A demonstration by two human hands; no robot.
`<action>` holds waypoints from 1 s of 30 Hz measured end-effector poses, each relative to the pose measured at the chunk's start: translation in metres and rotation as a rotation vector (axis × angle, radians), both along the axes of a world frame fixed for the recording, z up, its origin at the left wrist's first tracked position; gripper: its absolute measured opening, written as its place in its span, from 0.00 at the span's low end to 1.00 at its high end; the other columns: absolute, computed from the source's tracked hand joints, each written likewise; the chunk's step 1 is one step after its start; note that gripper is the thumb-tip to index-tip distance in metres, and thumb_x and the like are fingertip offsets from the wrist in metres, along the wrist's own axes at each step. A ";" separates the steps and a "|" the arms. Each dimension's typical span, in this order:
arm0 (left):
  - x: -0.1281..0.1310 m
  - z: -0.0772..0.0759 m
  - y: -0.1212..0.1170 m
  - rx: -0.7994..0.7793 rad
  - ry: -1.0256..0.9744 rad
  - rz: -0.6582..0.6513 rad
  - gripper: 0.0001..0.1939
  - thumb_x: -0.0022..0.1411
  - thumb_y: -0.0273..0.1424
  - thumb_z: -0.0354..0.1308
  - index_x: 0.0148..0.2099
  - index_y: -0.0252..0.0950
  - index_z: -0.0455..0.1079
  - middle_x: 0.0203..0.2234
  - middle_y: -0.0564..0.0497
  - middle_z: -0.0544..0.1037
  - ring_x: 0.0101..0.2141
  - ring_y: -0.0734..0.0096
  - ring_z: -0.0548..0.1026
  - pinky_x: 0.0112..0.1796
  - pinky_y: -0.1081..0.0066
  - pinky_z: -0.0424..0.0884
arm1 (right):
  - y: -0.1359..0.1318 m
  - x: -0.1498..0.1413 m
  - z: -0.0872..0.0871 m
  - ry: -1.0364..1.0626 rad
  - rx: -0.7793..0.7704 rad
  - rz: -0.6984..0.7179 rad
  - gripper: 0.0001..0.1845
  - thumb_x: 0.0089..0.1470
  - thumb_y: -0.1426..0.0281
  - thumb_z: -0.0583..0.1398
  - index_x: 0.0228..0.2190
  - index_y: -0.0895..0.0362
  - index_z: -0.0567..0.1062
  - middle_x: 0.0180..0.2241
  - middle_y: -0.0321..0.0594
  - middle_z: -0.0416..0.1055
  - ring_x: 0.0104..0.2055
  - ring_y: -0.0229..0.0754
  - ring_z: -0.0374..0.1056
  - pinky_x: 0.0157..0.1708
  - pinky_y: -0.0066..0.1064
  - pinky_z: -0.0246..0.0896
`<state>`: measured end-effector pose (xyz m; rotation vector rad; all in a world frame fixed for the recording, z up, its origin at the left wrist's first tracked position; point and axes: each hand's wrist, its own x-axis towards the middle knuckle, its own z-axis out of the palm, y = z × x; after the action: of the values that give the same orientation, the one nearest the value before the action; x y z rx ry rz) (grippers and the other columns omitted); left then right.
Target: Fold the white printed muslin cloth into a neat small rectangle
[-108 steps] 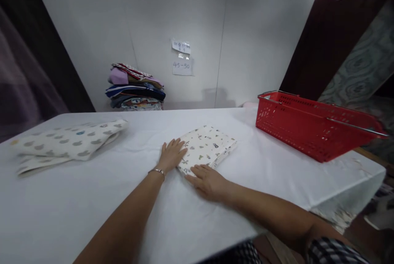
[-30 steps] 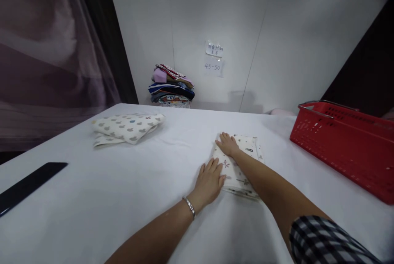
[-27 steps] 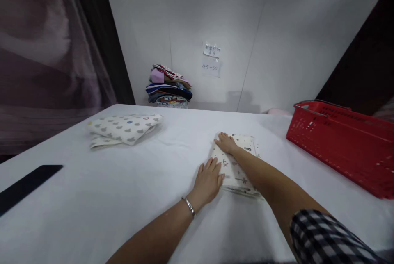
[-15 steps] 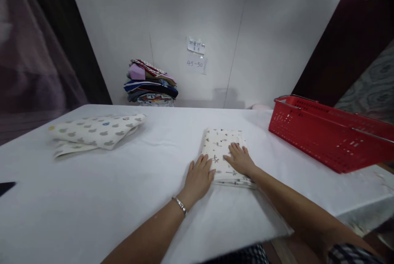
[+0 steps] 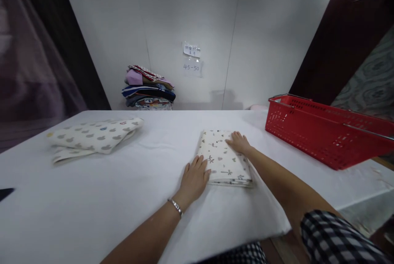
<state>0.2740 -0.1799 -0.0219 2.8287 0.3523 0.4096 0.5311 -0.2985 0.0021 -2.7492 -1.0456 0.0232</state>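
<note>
A cream cloth (image 5: 220,157) with small grey-brown prints lies folded into a flat rectangle on the white-covered table (image 5: 147,198). My left hand (image 5: 194,177), with a silver bracelet at the wrist, rests flat at the cloth's near left corner, fingertips touching its edge. At the far right corner, my right hand (image 5: 239,143) lies flat on the fabric with its fingers stretched out. Neither hand grasps anything. Layered folds show along the cloth's near edge.
Loosely folded at the left is another cream cloth (image 5: 95,135) with grey prints. A red plastic basket (image 5: 320,133) stands at the right. Stacked folded fabrics (image 5: 149,89) sit against the back wall. A dark flat object (image 5: 5,192) shows at the left edge.
The cloth lay at an angle at first and is now squared to me. My right hand slid across it, lately toward its far right corner. The camera view also swung.
</note>
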 end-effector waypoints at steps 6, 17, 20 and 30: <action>-0.001 0.001 0.000 -0.021 0.002 -0.007 0.22 0.67 0.37 0.39 0.59 0.38 0.59 0.62 0.46 0.57 0.62 0.59 0.51 0.56 0.51 0.54 | -0.001 0.013 -0.011 0.095 0.136 0.000 0.23 0.57 0.56 0.52 0.47 0.58 0.68 0.58 0.50 0.57 0.63 0.50 0.43 0.58 0.45 0.43; 0.000 0.000 0.000 -0.104 -0.031 0.005 0.21 0.66 0.38 0.41 0.58 0.39 0.60 0.62 0.47 0.57 0.62 0.61 0.51 0.56 0.53 0.55 | -0.074 -0.056 -0.005 0.695 0.703 -0.354 0.40 0.51 0.59 0.59 0.61 0.59 0.53 0.61 0.49 0.54 0.57 0.47 0.58 0.52 0.34 0.59; 0.003 -0.002 0.003 -0.177 -0.060 0.007 0.21 0.66 0.37 0.43 0.58 0.38 0.61 0.62 0.47 0.56 0.62 0.62 0.51 0.57 0.55 0.54 | -0.087 -0.072 0.005 0.836 0.736 -0.395 0.43 0.51 0.61 0.61 0.62 0.58 0.49 0.59 0.50 0.56 0.54 0.46 0.63 0.44 0.32 0.65; 0.006 0.004 0.022 -0.692 -0.169 0.200 0.29 0.62 0.44 0.47 0.60 0.32 0.59 0.57 0.42 0.65 0.56 0.61 0.63 0.55 0.64 0.59 | -0.087 -0.052 0.009 1.257 0.638 -0.414 0.20 0.56 0.56 0.56 0.35 0.62 0.72 0.28 0.43 0.73 0.26 0.38 0.69 0.25 0.27 0.67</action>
<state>0.2804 -0.1577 -0.0181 2.0801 0.6075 0.4542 0.4786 -0.3857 0.0110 -1.7133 -0.0750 0.9879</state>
